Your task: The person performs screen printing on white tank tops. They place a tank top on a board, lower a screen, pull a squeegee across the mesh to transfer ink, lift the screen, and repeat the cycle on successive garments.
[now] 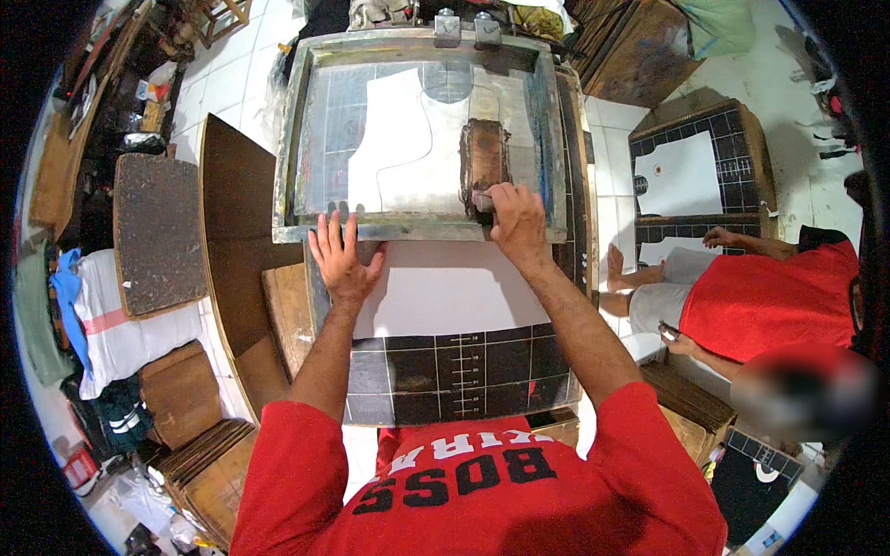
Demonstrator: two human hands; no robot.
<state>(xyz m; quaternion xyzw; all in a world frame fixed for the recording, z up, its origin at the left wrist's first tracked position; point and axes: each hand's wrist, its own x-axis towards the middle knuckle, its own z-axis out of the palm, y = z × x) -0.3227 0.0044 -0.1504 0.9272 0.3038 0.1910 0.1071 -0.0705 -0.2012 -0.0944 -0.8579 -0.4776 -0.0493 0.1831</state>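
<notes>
- Brown block (485,153): on the mesh (326,171), right of centre.
- Right hand (519,221): fingers closed on its near end.
- Left hand (339,261): splayed on the frame (426,230).
- Judged step: handling the block; next move calls for a steady frame.

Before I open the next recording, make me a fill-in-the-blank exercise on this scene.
1. The left hand lies on the ____ (near/far) edge of the frame.
2. The brown block at the right hand is ____ (inside/outside) the frame.
3. The cloth under the frame is coloured ____.
4. The co-worker wears a ____ shirt.
Missing words: near; inside; white; red.
</notes>
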